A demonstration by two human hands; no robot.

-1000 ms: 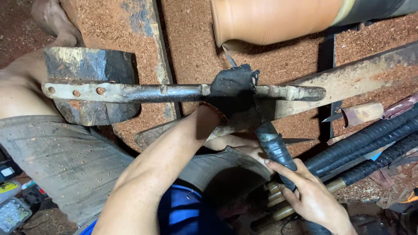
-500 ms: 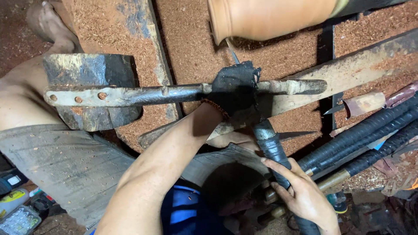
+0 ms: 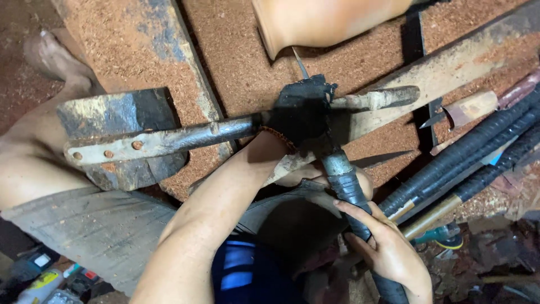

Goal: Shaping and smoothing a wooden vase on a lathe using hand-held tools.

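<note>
A wood-turning chisel [image 3: 343,186] with a black-wrapped handle runs from about 5 o'clock up toward 12 o'clock, its thin blade tip reaching the rim of a turned wooden piece [image 3: 320,22] at the top of the view. The left hand [image 3: 301,112], in a dark, grimy glove, sits at the centre, closed down over the chisel's shaft where it crosses a rusty metal tool-rest bar [image 3: 169,141]; the bar runs from 9 o'clock toward 2 o'clock. The right hand [image 3: 388,253], bare, lies at 5 o'clock and is wrapped around the lower end of the handle, fingers [image 3: 354,214] curled over its upper side. So the chisel lies between the two hands and is gripped by both.

A block of dark wood [image 3: 118,112] sits beneath the bar's left end at 9 o'clock. Several black-wrapped tool handles [image 3: 472,163] lie bundled at 3 o'clock, just beside the right hand. Reddish sawdust [image 3: 225,56] covers the bench surface.
</note>
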